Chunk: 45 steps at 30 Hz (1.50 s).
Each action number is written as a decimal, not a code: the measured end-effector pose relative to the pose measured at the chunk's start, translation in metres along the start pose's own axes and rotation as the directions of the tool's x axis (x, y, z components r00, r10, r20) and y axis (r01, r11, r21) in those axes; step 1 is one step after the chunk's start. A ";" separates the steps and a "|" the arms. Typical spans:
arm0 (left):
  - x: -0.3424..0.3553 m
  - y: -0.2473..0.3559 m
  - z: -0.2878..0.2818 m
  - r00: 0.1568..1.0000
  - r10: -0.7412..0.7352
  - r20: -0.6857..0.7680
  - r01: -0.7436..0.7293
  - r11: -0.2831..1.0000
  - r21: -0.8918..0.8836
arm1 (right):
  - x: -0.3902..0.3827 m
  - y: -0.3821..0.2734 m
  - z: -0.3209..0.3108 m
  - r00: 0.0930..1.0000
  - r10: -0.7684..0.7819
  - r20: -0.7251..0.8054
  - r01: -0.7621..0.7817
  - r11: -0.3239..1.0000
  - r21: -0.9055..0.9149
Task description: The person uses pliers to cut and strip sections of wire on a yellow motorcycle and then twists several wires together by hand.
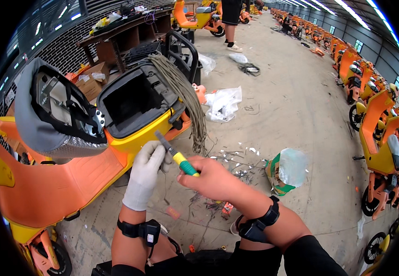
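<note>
In my bare right hand (pixel 211 177) is a hand tool (pixel 179 158) with a green and yellow grip and a grey metal end pointing up and left; its exact kind I cannot make out. My left hand (pixel 146 170) wears a white glove. Its bent fingers meet beside the tool's metal end, and whatever they pinch is hidden. Both hands are just in front of an orange and yellow scooter (pixel 70 177). The scooter's grey seat (pixel 31 115) is tipped up, exposing a dark storage box (pixel 132 103). A bundle of grey-green cables (pixel 181 89) hangs over the box's right side.
Clippings and scraps (pixel 241 170) litter the concrete floor beside a green and white sack (pixel 287 170). Clear plastic bags (pixel 224 103) lie farther off. A cluttered workbench (pixel 121 32) stands at the back left. Rows of scooters (pixel 376 138) line the right. Another person (pixel 230 23) stands ahead.
</note>
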State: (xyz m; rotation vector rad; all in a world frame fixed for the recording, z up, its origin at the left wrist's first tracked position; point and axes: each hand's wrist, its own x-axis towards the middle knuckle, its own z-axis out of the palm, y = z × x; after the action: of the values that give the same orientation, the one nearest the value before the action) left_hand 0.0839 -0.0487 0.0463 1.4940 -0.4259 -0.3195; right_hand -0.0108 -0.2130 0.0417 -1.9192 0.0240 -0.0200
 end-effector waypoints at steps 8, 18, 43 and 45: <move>0.000 0.004 -0.004 0.978 -0.153 0.142 0.172 0.976 -0.133 | -0.003 0.006 -0.007 0.974 -0.201 -0.099 0.170 0.951 -0.257; -0.008 0.010 -0.006 0.964 -0.221 0.149 0.262 0.888 -0.378 | -0.009 -0.014 -0.020 0.985 0.114 0.129 -0.099 0.988 -0.119; -0.014 0.006 -0.011 0.973 0.040 0.226 0.119 0.755 -0.645 | -0.006 -0.013 -0.015 0.873 -0.100 0.476 -0.368 0.504 0.781; -0.015 0.008 -0.009 0.975 0.064 0.213 0.089 0.767 -0.636 | -0.007 -0.016 -0.013 0.878 -0.092 0.469 -0.353 0.536 0.767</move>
State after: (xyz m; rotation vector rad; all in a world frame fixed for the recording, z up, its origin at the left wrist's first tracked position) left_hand 0.0741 -0.0330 0.0529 0.7806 -0.4267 -0.5852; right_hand -0.0177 -0.2198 0.0616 -0.8764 -0.1391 0.4672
